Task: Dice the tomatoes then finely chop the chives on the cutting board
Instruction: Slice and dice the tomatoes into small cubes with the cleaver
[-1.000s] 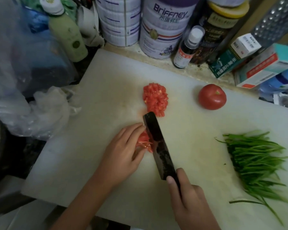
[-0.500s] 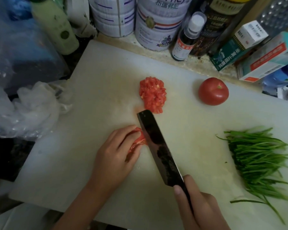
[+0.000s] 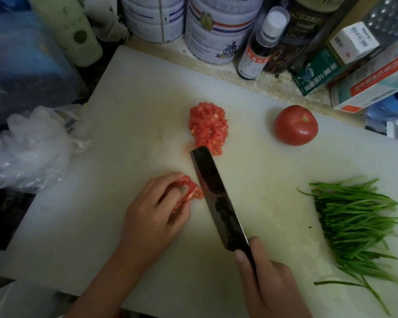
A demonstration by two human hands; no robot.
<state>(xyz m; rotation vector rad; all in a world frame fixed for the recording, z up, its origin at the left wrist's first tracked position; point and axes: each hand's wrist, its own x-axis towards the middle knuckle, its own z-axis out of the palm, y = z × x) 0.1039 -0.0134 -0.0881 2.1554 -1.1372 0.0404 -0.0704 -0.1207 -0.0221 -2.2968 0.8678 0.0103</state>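
My R hand (image 3: 269,288) is gripping the knife (image 3: 216,198) by its handle nearest me, blade angling away w/ its tip right by the diced tomato pile (image 3: 208,127). My L hand (image 3: 152,216) is curling its fingers over a tomato piece (image 3: 189,189), holding it on the cutting board (image 3: 124,134) just left of the blade. Chives (image 3: 359,226) are lying bunched at the board's right. Farther back a whole tomato (image 3: 295,125) is sitting near the far edge; cans (image 3: 216,31) & a small bottle (image 3: 260,47) are standing behind.
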